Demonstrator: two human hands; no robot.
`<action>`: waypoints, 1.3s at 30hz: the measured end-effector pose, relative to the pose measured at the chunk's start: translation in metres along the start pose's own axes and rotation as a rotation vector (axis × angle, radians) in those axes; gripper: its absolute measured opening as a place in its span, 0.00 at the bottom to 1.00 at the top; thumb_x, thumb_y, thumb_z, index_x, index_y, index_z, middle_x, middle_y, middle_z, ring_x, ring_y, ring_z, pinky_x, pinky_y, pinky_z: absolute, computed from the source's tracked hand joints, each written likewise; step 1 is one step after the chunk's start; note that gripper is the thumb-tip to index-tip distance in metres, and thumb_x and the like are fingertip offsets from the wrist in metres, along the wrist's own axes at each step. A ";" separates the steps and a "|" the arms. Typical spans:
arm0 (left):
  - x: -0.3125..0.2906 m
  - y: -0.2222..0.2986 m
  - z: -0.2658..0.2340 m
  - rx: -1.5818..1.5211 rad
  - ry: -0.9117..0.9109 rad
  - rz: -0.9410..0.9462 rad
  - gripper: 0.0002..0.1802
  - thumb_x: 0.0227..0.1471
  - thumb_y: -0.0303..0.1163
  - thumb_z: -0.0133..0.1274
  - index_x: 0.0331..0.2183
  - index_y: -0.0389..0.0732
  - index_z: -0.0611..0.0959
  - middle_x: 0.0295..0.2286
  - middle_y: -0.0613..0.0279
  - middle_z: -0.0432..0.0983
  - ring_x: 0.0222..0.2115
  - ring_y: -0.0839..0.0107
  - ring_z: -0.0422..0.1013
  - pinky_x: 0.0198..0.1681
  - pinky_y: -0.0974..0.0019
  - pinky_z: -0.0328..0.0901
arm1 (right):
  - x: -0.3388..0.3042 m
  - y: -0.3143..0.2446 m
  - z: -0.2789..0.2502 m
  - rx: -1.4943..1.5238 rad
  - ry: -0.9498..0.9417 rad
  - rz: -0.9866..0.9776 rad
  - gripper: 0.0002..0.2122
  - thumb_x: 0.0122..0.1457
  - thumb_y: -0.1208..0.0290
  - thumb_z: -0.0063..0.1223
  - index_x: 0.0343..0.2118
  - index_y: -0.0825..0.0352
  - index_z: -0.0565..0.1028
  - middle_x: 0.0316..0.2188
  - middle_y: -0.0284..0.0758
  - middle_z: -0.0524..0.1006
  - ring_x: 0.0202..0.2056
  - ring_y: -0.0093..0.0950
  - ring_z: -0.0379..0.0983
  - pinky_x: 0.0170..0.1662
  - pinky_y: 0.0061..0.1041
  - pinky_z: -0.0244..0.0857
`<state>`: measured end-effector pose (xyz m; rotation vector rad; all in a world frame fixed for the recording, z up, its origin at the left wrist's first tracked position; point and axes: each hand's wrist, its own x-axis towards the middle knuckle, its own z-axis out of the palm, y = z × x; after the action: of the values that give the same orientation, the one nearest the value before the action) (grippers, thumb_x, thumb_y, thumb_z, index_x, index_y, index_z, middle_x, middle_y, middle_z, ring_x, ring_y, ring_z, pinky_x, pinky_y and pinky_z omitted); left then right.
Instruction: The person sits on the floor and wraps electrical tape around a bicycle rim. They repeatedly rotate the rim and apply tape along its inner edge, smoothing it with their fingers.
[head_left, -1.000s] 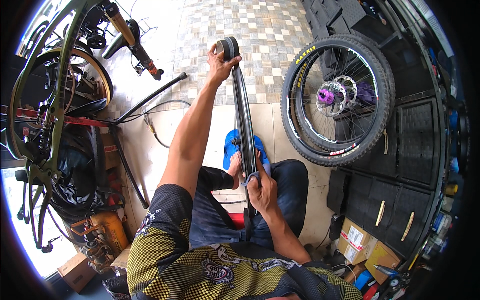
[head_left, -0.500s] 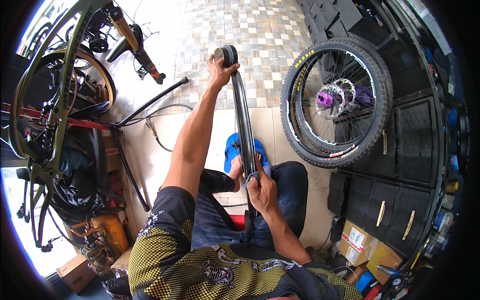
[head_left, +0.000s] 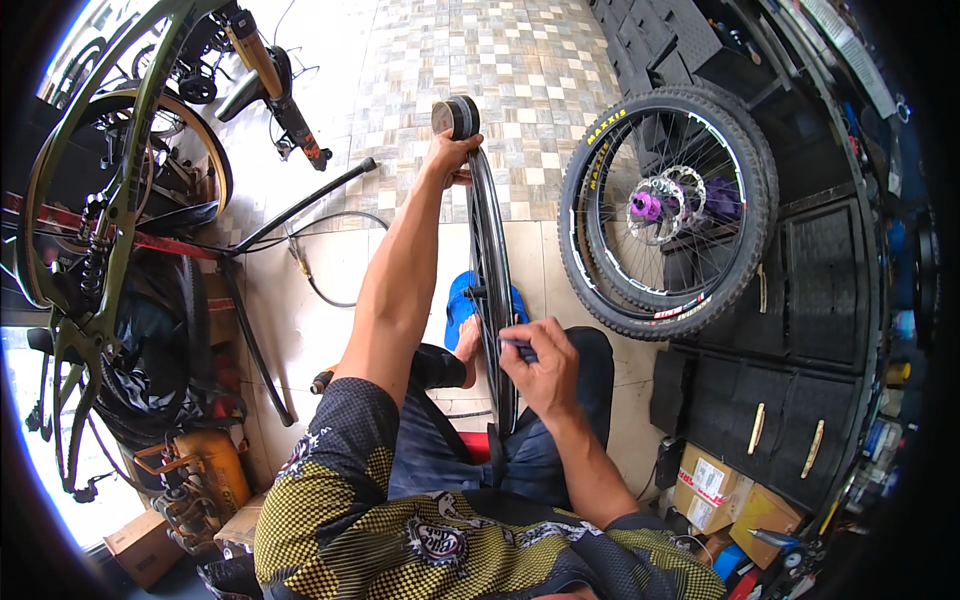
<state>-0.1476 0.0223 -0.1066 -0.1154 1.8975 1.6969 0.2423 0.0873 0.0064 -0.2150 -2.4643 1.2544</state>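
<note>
A bicycle wheel with a dark, bare rim stands edge-on between my legs, its hub and spokes seen from the side. My left hand is closed around the far part of this rim. Just beyond its fingers, a roll of tape rests at the rim's far end. Beside the rim's near part, my right hand is curled closed. A bit of grey-blue cloth shows between its thumb and fingers; most of it is hidden.
Two wheels with knobbly tyres lean together against black cabinets at right. A green bike frame hangs at left, near a black stand leg. Cardboard boxes sit at lower right. A blue slipper is under my foot.
My right hand has come off the rim and shifted slightly right, its fingers curling up. My left hand has slid from the tape roll down onto the rim.
</note>
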 end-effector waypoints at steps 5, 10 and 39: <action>-0.003 -0.004 0.003 -0.049 -0.006 0.051 0.22 0.58 0.40 0.68 0.46 0.39 0.79 0.31 0.60 0.79 0.18 0.63 0.78 0.18 0.55 0.78 | 0.096 0.009 0.011 0.020 -0.080 0.100 0.05 0.56 0.72 0.64 0.32 0.63 0.78 0.29 0.40 0.80 0.34 0.44 0.80 0.38 0.40 0.73; -0.006 -0.001 0.007 0.023 0.039 0.037 0.24 0.57 0.40 0.69 0.46 0.36 0.79 0.33 0.57 0.80 0.22 0.62 0.78 0.18 0.56 0.79 | 0.212 0.049 0.050 -0.047 -0.214 0.261 0.10 0.50 0.64 0.65 0.34 0.61 0.80 0.32 0.44 0.85 0.35 0.45 0.83 0.39 0.42 0.75; -0.065 0.002 0.037 -0.025 0.022 0.190 0.27 0.59 0.43 0.68 0.52 0.40 0.75 0.38 0.59 0.79 0.28 0.69 0.76 0.22 0.60 0.74 | -0.061 0.022 0.015 0.175 0.219 0.000 0.08 0.59 0.82 0.63 0.40 0.68 0.80 0.35 0.41 0.82 0.37 0.39 0.82 0.43 0.34 0.74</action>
<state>-0.0812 0.0369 -0.0744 0.0382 1.9561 1.8509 0.2924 0.0708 -0.0348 -0.2900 -2.1578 1.3603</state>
